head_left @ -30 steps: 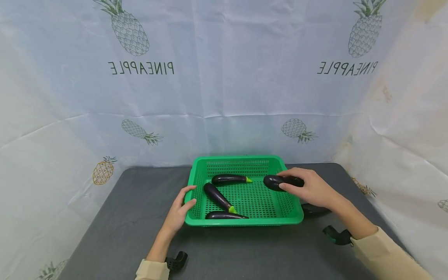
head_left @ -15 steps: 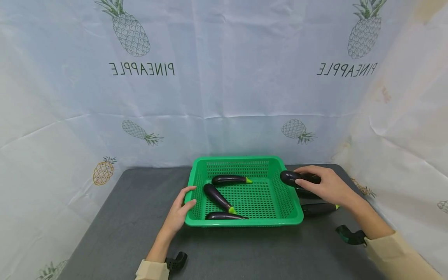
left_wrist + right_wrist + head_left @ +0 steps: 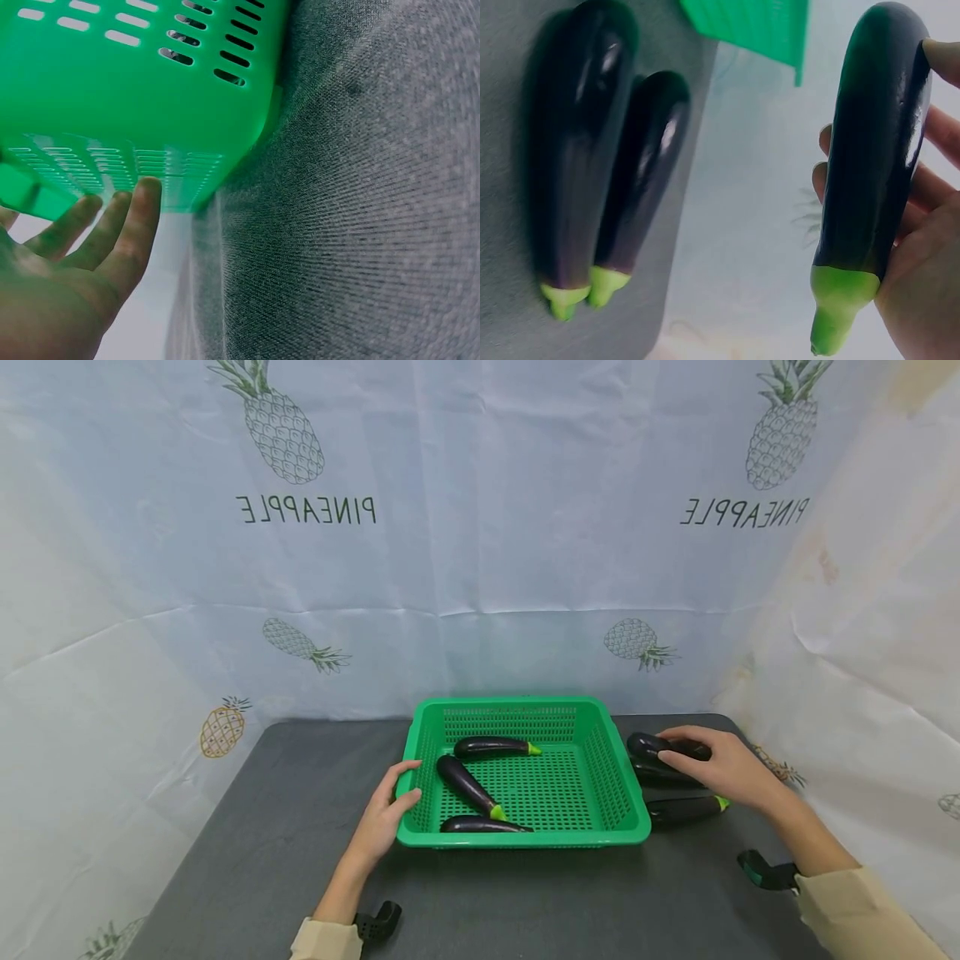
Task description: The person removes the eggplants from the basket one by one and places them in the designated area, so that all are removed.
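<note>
In the head view, my right hand grips a dark eggplant to the right of the green basket, above another eggplant. The right wrist view shows the held eggplant between thumb and fingers, its green stem end pointing down. My left hand touches the left rim of the green plastic basket; from the left wrist, straight fingers lie along its outer wall. Inside the basket are three eggplants: one at the back, one slanting, and one along the front.
A further eggplant lies on the grey table close to the basket's right side. White cloth printed with pineapples hangs behind the table and at both sides. Each wrist carries a black strap mount.
My right hand has carried its eggplant from over the basket's right part to the right, outside the rim and lower. The left hand and basket stay in place.
</note>
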Tool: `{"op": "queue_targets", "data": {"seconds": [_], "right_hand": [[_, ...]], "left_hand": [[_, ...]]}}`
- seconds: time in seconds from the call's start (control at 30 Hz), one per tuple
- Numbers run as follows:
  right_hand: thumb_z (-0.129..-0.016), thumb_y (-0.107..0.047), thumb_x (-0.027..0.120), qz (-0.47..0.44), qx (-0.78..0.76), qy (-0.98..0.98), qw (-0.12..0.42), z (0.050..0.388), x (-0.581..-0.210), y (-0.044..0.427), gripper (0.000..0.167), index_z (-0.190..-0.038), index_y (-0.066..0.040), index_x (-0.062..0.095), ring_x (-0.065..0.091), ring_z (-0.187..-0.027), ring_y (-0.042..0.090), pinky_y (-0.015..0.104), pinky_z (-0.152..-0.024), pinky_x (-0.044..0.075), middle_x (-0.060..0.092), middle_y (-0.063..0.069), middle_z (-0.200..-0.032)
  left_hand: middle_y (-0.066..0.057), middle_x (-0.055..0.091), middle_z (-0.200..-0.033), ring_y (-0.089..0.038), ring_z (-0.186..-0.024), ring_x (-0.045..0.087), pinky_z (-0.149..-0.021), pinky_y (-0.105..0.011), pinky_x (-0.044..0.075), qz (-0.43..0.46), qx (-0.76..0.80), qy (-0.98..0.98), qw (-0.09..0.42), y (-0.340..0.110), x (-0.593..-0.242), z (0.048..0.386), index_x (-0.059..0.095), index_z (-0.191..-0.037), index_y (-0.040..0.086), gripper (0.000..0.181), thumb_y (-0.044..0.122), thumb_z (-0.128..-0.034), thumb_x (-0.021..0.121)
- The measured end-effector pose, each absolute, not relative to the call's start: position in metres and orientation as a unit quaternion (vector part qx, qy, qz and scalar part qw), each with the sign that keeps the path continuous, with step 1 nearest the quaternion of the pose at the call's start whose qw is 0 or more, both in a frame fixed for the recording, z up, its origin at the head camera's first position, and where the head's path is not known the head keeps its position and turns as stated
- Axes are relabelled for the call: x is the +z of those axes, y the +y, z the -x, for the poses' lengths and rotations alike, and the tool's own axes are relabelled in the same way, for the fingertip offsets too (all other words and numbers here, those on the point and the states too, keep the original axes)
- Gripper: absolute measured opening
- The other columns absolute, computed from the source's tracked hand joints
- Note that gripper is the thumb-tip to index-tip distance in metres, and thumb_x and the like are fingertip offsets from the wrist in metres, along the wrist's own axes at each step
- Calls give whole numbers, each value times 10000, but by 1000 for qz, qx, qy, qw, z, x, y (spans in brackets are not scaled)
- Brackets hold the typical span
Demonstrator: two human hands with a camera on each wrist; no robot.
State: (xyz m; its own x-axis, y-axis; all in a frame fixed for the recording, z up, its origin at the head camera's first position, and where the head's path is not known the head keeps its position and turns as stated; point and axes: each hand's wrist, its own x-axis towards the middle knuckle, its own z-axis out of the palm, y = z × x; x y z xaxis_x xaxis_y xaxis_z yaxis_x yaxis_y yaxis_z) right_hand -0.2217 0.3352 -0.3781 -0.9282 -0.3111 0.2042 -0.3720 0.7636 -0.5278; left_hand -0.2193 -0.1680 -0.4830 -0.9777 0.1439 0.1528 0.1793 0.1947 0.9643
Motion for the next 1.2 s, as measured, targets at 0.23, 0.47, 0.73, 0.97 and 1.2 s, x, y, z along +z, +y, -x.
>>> {"op": "queue_targets", "data": {"seconds": [0.23, 0.47, 0.73, 0.97, 1.2], "right_hand": [[-1017, -304, 646, -175, 287, -941, 43, 228, -395, 347, 384, -1327, -78, 651, 618, -1100, 340, 459, -817, 523, 645, 149, -1271], [-1011, -296, 655, -182, 296, -937, 29, 234, -416, 354, 376, -1314, -73, 655, 646, -1014, 203, 350, -776, 531, 670, 97, -1211], [-1000, -324, 670, -172, 287, -942, 22, 237, -435, 358, 396, -1299, -64, 661, 641, -1057, 320, 424, -799, 531, 664, 126, -1227], [-982, -313, 697, -183, 279, -942, 21, 239, -445, 355, 399, -1279, -50, 668, 634, -1076, 365, 517, -816, 526, 658, 158, -1230], [-961, -279, 727, -197, 268, -943, 23, 241, -451, 355, 389, -1263, -40, 676, 616, -1104, 395, 566, -846, 512, 659, 148, -1221]], "left_hand": [[-173, 486, -1457, -327, -1176, 562, -921, -407, 471, 102, -621, -777, 17, -168, -483, 220, 471, -1489, 145, 435, 173, -1061, 545], [-165, 460, -1494, -326, -1222, 541, -957, -440, 448, 106, -618, -779, 19, -169, -485, 221, 470, -1492, 143, 439, 176, -1061, 545], [-152, 407, -1540, -334, -1288, 498, -1004, -497, 404, 108, -615, -781, 18, -168, -484, 221, 464, -1497, 137, 439, 154, -1063, 533], [-161, 428, -1522, -332, -1261, 516, -982, -477, 422, 104, -615, -781, 20, -169, -484, 221, 469, -1493, 147, 436, 167, -1062, 537], [-169, 463, -1486, -324, -1216, 542, -954, -444, 445, 108, -619, -777, 21, -169, -484, 220, 470, -1492, 147, 435, 186, -1064, 540]]}}
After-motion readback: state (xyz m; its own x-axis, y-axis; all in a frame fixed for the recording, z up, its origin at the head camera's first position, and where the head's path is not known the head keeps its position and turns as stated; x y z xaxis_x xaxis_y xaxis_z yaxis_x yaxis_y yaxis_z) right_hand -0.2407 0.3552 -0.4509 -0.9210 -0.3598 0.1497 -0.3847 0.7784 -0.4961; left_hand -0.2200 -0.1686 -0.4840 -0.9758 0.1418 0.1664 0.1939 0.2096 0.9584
